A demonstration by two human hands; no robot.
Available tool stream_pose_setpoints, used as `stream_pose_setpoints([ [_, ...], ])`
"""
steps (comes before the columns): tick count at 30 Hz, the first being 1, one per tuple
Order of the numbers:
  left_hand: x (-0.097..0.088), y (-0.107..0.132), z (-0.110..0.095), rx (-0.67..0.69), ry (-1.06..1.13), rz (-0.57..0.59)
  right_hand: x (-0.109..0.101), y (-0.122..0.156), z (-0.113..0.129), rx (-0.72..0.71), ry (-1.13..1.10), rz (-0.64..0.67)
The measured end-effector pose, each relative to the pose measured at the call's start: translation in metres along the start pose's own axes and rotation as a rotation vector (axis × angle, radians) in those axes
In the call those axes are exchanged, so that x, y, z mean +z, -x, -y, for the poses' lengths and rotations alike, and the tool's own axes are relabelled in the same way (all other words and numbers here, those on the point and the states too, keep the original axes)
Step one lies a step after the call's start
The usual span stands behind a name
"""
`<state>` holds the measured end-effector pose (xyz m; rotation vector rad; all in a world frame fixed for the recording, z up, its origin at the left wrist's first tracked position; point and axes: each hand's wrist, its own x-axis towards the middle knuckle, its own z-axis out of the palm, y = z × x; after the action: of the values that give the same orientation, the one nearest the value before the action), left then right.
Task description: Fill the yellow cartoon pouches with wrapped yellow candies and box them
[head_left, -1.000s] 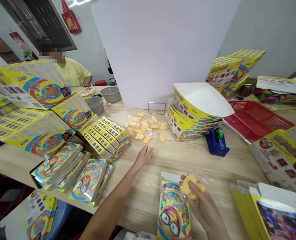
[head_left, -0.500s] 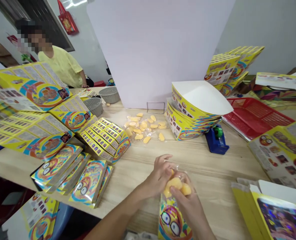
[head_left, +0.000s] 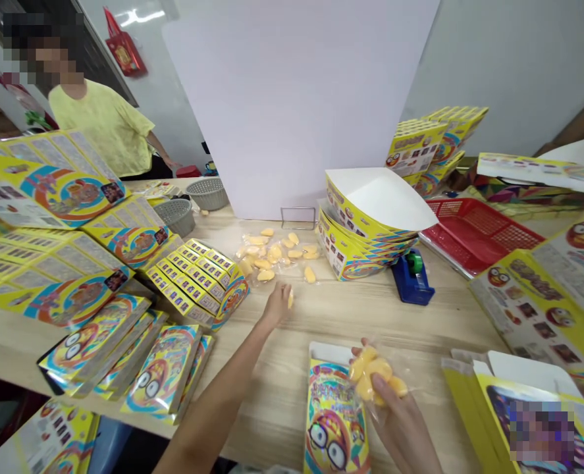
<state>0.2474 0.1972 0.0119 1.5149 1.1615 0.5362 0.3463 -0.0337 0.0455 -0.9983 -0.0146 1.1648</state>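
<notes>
Head view: left hand (head_left: 276,305) reaches out, fingertips on a loose packet (head_left: 290,299), grip unclear; the packet pile (head_left: 266,253) lies just beyond at twelve o'clock, while the right hand (head_left: 403,421) clutches a bunch (head_left: 376,380) above the box (head_left: 334,428).

**Left arm:** bare, enters over the near edge of the worktop, left of centre. It is extended forward and slightly rightward, with the elbow nearly straight.

**Left hand** (head_left: 276,305): palm down, low over the middle of the worktop, fingers loosely curled. The fingertips are at one loose yellow piece (head_left: 290,299); whether it is gripped cannot be told.

**Right arm:** only the wrist shows, at the near edge, right of centre.

**Right hand** (head_left: 398,411): back toward the camera, fingers and thumb closed round a clutch of bagged yellow pieces (head_left: 376,380).

**Spacing:** hands well apart, the left farther forward than the right.
</notes>
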Motion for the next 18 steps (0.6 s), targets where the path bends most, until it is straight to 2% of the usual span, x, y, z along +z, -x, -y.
stream_pose_setpoints([
  [4,-0.007,0.054,-0.018,0.006,0.227,0.228,0.009,0.0,0.001,0.038,0.008,0.038],
  [9,-0.009,0.109,-0.049,0.013,0.612,0.388,0.035,0.011,0.006,0.076,-0.007,0.147],
  [11,-0.009,0.119,-0.057,0.021,0.749,0.434,0.042,0.017,0.007,0.064,-0.011,0.174],
  [14,-0.01,0.126,-0.062,0.042,0.794,0.458,0.045,0.024,0.008,0.011,0.035,0.18],
  [18,-0.007,0.132,-0.064,0.008,0.791,0.405,0.04,0.026,0.009,-0.031,0.117,0.17],
])
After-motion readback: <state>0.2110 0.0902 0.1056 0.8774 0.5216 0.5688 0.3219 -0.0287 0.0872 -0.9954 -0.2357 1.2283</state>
